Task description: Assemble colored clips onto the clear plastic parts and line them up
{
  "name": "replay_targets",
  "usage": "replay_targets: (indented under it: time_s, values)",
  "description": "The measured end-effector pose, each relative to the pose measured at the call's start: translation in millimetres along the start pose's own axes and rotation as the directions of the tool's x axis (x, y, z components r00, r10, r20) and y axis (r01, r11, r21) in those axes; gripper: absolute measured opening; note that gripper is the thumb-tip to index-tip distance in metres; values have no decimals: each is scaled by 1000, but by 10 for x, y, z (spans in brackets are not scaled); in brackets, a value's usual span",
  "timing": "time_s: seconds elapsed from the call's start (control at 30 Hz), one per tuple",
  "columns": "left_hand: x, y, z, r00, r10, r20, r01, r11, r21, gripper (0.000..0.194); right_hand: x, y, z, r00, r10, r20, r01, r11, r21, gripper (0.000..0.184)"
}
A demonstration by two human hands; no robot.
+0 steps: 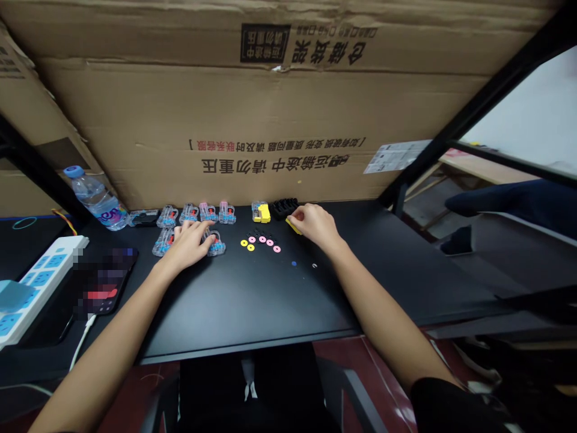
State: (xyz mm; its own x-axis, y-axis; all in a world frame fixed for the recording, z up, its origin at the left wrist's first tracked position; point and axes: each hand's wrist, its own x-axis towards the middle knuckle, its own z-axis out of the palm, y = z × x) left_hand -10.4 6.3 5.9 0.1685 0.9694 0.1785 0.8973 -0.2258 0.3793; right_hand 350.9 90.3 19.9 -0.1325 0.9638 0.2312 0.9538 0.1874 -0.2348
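My left hand (189, 243) lies over the lower row of small clear plastic devices, fingers spread, with its thumb and index finger against a clear device (217, 245) with blue and red parts. Another such device (163, 242) shows to the left of that hand. My right hand (315, 224) pinches a yellow plastic piece (293, 227) just above the table, mostly hidden by the fingers. Beside it stands a ribbed black part (285, 208). A clear device with a yellow part (261, 212) sits to its left. Pink discs (269, 242) and yellow discs (250, 247) lie between my hands.
More clear devices (227, 213) line the back edge against a cardboard sheet (270, 108). At left are a water bottle (99, 201), a white power strip (49, 273) and a phone (106, 282) with a cable. A blue dot (294, 263) lies on the black table (252, 307).
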Motion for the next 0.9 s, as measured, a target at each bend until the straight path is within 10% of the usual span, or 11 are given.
replay_targets:
  time_s: [0.13,0.3,0.6,0.9]
  values:
    - [13,-51,34,1000,23,-2,-23,1000,-1,42,-24,-73,-46,999,23,28,-24,999,24,17]
    - [11,-1,43,985,111,-131,-109,994,29,36,-104,-342,-112,994,-41,-105,86,876,475,18]
    - [-131,447,87,911,409,-48,-411,902,-132,58,-471,-925,152,888,-372,271,-68,475,877,32]
    - [-100,382,92,910,412,42,-411,911,-45,63,-378,-734,358,921,-383,71,209,641,738,28]
